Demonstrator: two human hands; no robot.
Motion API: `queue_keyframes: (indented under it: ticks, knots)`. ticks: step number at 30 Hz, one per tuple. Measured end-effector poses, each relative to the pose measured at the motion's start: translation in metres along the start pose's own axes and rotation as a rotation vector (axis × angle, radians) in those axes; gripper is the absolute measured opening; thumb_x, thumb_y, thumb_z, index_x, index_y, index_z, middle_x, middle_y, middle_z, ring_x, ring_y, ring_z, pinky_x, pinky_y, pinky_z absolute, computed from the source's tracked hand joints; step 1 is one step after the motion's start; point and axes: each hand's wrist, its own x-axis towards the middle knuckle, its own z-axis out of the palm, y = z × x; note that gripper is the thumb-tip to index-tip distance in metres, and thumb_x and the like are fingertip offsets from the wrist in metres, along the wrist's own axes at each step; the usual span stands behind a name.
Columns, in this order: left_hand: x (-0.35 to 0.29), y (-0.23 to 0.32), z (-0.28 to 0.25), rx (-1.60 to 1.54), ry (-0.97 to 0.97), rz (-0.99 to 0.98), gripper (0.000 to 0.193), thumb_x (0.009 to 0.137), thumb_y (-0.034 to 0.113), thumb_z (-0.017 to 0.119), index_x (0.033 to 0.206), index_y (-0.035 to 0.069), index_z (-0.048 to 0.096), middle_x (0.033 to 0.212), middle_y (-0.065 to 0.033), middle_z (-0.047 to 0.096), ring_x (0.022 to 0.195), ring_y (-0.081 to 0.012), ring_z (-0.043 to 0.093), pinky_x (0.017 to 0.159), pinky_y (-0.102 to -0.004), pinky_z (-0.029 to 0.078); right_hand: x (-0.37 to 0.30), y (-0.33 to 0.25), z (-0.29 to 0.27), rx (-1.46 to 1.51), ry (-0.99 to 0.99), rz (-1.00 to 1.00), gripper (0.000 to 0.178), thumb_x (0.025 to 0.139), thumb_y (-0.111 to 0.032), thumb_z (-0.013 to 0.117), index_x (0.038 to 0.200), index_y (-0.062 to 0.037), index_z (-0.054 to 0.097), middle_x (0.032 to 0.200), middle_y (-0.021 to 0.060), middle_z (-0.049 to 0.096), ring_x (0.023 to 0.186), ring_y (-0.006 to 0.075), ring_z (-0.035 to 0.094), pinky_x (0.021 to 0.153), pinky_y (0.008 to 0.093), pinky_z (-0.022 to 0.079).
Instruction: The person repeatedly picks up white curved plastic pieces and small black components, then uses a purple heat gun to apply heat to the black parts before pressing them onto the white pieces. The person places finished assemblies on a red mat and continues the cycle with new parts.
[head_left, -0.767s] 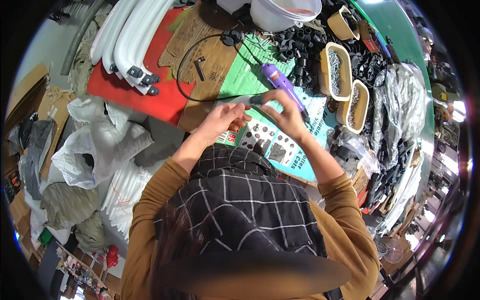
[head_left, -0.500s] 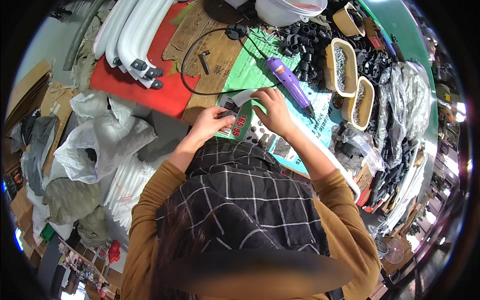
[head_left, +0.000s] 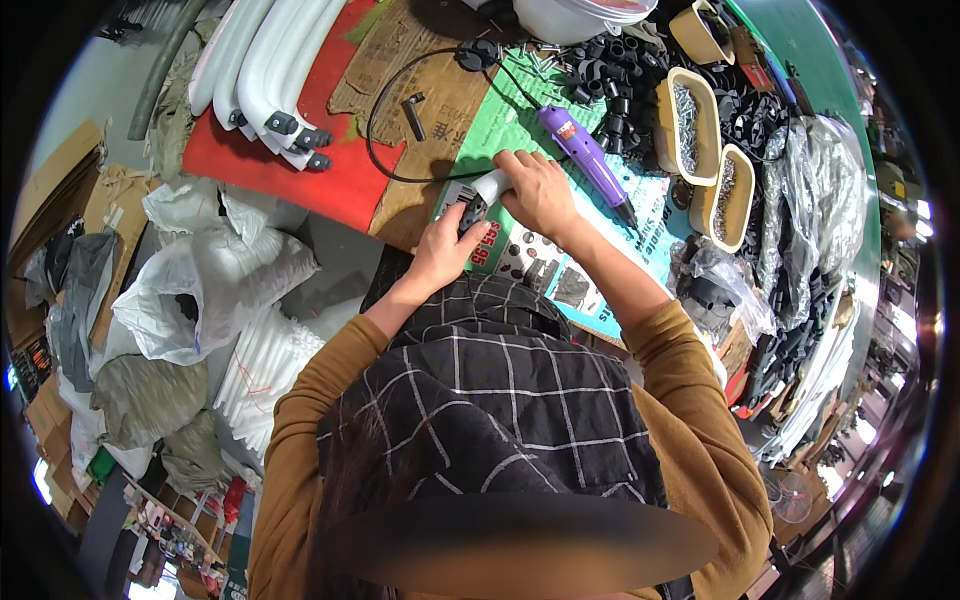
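Observation:
My right hand [head_left: 540,195] is wrapped round the end of a bent white tube [head_left: 490,187]. The tube runs back beneath my right forearm, which hides most of it. Just left of it, my left hand [head_left: 440,255] pinches a small black plastic fitting [head_left: 472,212] against the tube's end. How far the fitting sits in the tube I cannot tell. Beyond my right hand a purple electric screwdriver [head_left: 585,155] lies on the printed green and blue sheets, its black tip toward me. Its black cable loops off to the left.
White tubes with black end fittings [head_left: 280,90] lie on a red sheet at the far left. At the right stand cream tubs of screws [head_left: 688,125], beside piled black plastic parts [head_left: 605,85]. A white bucket [head_left: 580,20] is at the back. An open white sack [head_left: 190,300] stands at the left.
My left hand has brought the black fitting up to the tube's end. My right hand has closed round the tube, turning it so that its end points toward my left hand.

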Motion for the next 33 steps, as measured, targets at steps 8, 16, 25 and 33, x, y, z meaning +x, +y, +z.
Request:
queue_keyframes:
  ticks: [8,16,25,33]
  knots:
    - [-0.004,0.026,0.002,-0.009,0.139,0.12,0.04,0.089,0.027,0.059,0.111,-0.004,0.047,0.09,-0.0244,0.061,0.082,-0.0404,0.06,0.069,-0.0437,0.047,0.003,-0.009,-0.024,-0.025,0.028,0.002,0.03,0.067,-0.01,0.061,0.096,-0.0113,0.051,0.082,0.0073,0.057,0.082,0.0284,0.056,0.071,0.0408,0.043]
    - [0.0,0.037,-0.001,0.033,0.15,0.176,0.038,0.089,0.025,0.059,0.112,-0.001,0.044,0.087,-0.0227,0.061,0.077,-0.039,0.061,0.065,-0.0437,0.047,0.009,-0.012,-0.022,-0.04,0.053,0.025,0.025,0.069,-0.01,0.061,0.092,-0.0092,0.05,0.08,0.009,0.056,0.08,0.0296,0.056,0.07,0.0409,0.042]
    - [-0.006,0.044,-0.002,-0.027,0.151,0.09,0.039,0.087,0.024,0.061,0.108,-0.003,0.043,0.087,-0.0251,0.059,0.08,-0.0434,0.057,0.066,-0.0467,0.045,0.005,-0.023,-0.028,-0.14,0.038,-0.029,0.024,0.07,-0.012,0.062,0.091,-0.0095,0.051,0.082,0.0075,0.057,0.081,0.0277,0.057,0.071,0.0395,0.043]
    - [-0.003,0.048,-0.005,0.127,0.204,0.097,0.037,0.086,0.029,0.063,0.102,-0.002,0.051,0.081,-0.0248,0.061,0.076,-0.0431,0.059,0.064,-0.0472,0.045,0.001,-0.032,-0.033,-0.127,-0.018,-0.015,0.028,0.069,-0.01,0.061,0.095,-0.0082,0.05,0.084,0.0088,0.057,0.085,0.0291,0.057,0.075,0.0408,0.044]
